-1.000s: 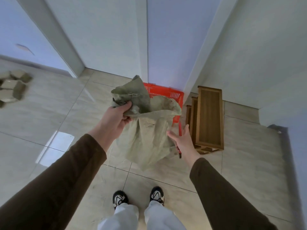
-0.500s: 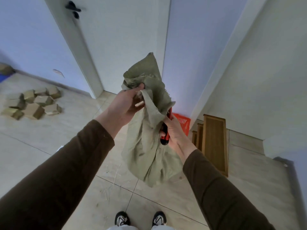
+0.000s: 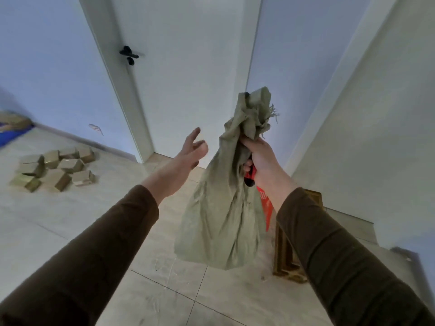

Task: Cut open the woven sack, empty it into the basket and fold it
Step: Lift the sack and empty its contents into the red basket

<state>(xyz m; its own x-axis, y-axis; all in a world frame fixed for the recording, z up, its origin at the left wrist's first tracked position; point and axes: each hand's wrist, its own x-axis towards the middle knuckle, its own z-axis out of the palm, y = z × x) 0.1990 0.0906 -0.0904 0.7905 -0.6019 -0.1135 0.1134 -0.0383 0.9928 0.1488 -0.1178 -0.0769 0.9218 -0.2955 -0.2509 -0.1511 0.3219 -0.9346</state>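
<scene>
Open floor point(image 3: 77, 222) leftward; wooden racks point(image 3: 286, 252) and wall point(image 3: 376, 137) crowding the right

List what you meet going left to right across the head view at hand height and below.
Pile of small cardboard boxes → open left hand → woven sack → right hand gripping the sack's neck → wooden rack.

Small cardboard boxes point(image 3: 53, 169) clustered on the tiled floor point(image 3: 70, 220) — white door point(image 3: 179, 74), black handle point(image 3: 129, 55).

Home hallway corner: white door point(image 3: 183, 74) with black handle point(image 3: 129, 57), tiled floor point(image 3: 58, 215), plain painted walls point(image 3: 388, 137).
</scene>
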